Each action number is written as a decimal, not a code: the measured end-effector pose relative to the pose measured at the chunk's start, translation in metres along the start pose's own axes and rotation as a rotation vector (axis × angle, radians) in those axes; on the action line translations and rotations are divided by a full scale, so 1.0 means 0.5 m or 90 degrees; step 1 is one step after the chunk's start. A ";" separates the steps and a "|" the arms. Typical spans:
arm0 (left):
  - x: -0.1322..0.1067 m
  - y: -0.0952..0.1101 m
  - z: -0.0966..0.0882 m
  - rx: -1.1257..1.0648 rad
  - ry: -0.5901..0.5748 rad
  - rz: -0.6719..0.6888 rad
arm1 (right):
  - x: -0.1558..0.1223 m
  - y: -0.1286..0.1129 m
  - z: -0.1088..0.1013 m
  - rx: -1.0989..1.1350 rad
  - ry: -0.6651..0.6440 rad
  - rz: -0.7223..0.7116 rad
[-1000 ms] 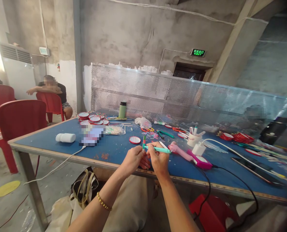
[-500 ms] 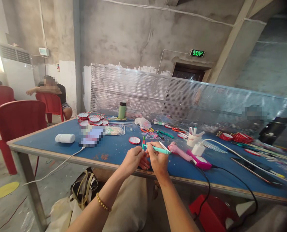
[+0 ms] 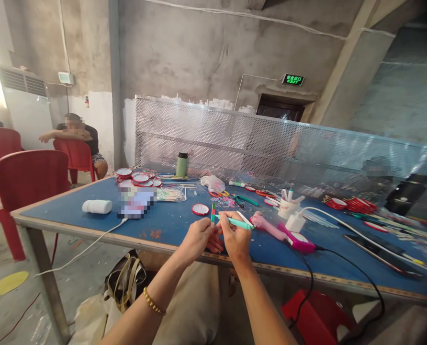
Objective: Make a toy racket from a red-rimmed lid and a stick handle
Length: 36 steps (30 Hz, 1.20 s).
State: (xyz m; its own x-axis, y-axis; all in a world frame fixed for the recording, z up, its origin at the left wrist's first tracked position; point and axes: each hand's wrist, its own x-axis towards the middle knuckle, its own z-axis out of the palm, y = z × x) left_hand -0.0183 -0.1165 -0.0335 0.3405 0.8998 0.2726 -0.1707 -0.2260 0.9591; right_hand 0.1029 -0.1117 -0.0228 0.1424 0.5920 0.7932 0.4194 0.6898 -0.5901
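Observation:
Near the table's front edge, my left hand (image 3: 198,238) is closed, pinching the lower end of a small flat stick (image 3: 214,209). The stick stands upright, red in its upper part and green lower down. My right hand (image 3: 238,242) grips a mint-green marker pen (image 3: 241,224) like a writing tool, its tip at the green part of the stick. Whether the tip touches cannot be made out. Just beyond my left hand lies a round red-rimmed white disc (image 3: 200,209). A thin white stick (image 3: 245,218) is partly hidden behind my right hand.
Right of my hands are a pink-handled tool (image 3: 271,226), a magenta device (image 3: 297,238) with a black cable, and a cup of pens (image 3: 286,207). Pliers (image 3: 245,200) lie behind. Left are a white bottle (image 3: 97,206), a phone and stacked discs (image 3: 140,178). A person (image 3: 79,136) sits far left.
Almost nothing differs. Both hands keep their hold on the stick and the marker pen, and the camera view has shifted very slightly.

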 end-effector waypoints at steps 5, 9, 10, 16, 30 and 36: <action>0.002 0.000 0.000 -0.002 -0.005 -0.003 | 0.000 0.003 0.002 0.002 -0.014 0.000; 0.001 0.001 0.000 0.005 0.003 -0.004 | 0.000 0.004 0.002 0.000 -0.025 0.001; 0.000 0.002 0.001 0.005 0.003 -0.002 | 0.000 0.004 0.001 -0.002 -0.018 0.001; -0.006 0.009 0.003 0.011 0.006 0.000 | -0.001 0.004 0.000 0.005 -0.022 -0.001; -0.003 0.007 0.000 0.011 0.003 0.002 | -0.001 0.008 0.001 -0.004 -0.017 0.011; -0.001 0.004 0.000 0.000 -0.005 -0.001 | 0.000 0.003 -0.001 -0.003 -0.019 0.009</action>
State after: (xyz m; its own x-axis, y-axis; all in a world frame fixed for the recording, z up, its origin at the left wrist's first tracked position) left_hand -0.0186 -0.1174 -0.0315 0.3475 0.8976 0.2711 -0.1701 -0.2239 0.9596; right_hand 0.1037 -0.1107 -0.0235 0.1218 0.6137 0.7801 0.4220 0.6794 -0.6003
